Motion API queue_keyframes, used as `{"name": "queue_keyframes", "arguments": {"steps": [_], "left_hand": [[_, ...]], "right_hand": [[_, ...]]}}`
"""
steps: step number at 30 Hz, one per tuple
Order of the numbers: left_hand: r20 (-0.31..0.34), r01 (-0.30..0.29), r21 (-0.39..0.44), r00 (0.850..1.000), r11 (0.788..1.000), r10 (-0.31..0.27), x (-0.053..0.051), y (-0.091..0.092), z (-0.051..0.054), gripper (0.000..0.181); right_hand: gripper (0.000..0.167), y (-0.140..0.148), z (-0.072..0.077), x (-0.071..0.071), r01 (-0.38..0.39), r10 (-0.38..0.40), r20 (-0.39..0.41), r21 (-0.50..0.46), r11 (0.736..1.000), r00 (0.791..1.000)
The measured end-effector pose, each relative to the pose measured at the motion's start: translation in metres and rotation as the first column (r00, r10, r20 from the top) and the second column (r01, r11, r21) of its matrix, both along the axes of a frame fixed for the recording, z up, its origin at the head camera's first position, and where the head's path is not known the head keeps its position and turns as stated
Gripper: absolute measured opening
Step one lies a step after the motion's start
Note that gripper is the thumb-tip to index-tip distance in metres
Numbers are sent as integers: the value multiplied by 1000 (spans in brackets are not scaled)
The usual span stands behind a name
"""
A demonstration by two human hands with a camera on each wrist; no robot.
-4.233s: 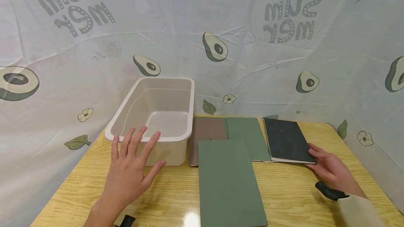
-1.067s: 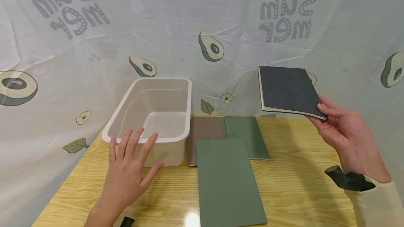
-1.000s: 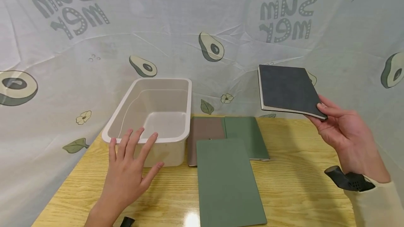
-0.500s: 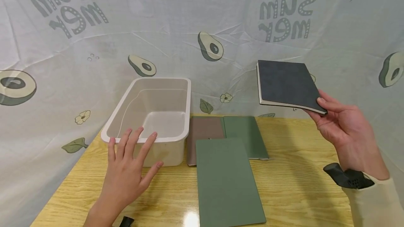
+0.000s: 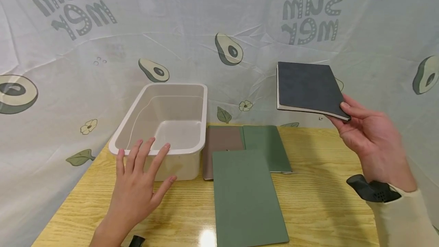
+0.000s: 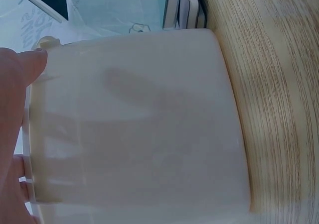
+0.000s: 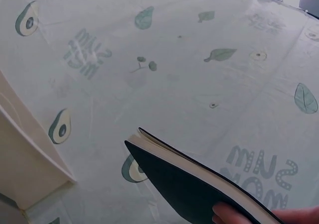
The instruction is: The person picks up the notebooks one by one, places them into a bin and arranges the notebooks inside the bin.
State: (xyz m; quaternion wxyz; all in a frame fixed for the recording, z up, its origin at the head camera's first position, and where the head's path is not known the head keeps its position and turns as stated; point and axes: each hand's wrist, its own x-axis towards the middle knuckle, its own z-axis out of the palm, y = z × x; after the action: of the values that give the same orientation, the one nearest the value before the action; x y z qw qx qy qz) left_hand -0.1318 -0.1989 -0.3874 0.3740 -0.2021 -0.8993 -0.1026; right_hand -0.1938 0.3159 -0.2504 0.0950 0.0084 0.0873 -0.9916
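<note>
My right hand (image 5: 375, 144) holds a black notebook (image 5: 308, 87) in the air above the right of the table. Its thumb lies on the cover and the fingers go underneath, at the near right corner. In the right wrist view the notebook (image 7: 174, 184) shows pale page edges, its covers slightly apart. At the near rim of a beige plastic bin (image 5: 178, 169), my left hand (image 5: 137, 190) spreads its fingers, fingertips at the rim. The left wrist view has the bin's wall (image 6: 139, 124) up close, with the thumb (image 6: 32, 64) near its rim.
A large green notebook (image 5: 248, 201) lies on the wooden table (image 5: 322, 209), overlapping a brown notebook (image 5: 224, 138) and a smaller green one (image 5: 265, 144). A patterned cloth (image 5: 185, 26) hangs behind. Nothing lies in the visible part of the bin.
My right hand has lifted the black notebook off the table. Over the last second it has risen slightly and shifted a little left. My left hand has stayed at the bin's rim.
</note>
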Motion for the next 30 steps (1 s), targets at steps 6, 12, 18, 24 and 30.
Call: {"name": "queue_keyframes", "arguments": {"steps": [6, 12, 18, 24, 30], "left_hand": [[-1, -7, -4, 1000, 1000, 7, 0, -1, 2, 72], [-34, -6, 45, 999, 999, 7, 0, -1, 3, 65], [-41, -6, 151, 999, 988, 12, -1, 0, 3, 58], [-139, 27, 220, 990, 975, 4, -4, 1, 4, 48], [-177, 44, 258, 984, 965, 2, -6, 2, 4, 44]], "right_hand": [[71, -14, 4, -4, 7, -7, 0, 12, 1000, 1000], [74, -29, 9, -7, 11, -11, 8, 11, 1000, 1000], [75, -45, 16, -10, 13, -14, 13, 41, 999, 1000], [75, -61, 18, -12, -15, 15, -1, 68, 998, 1000], [73, -88, 19, -16, -22, 19, 26, 114, 993, 999]]}}
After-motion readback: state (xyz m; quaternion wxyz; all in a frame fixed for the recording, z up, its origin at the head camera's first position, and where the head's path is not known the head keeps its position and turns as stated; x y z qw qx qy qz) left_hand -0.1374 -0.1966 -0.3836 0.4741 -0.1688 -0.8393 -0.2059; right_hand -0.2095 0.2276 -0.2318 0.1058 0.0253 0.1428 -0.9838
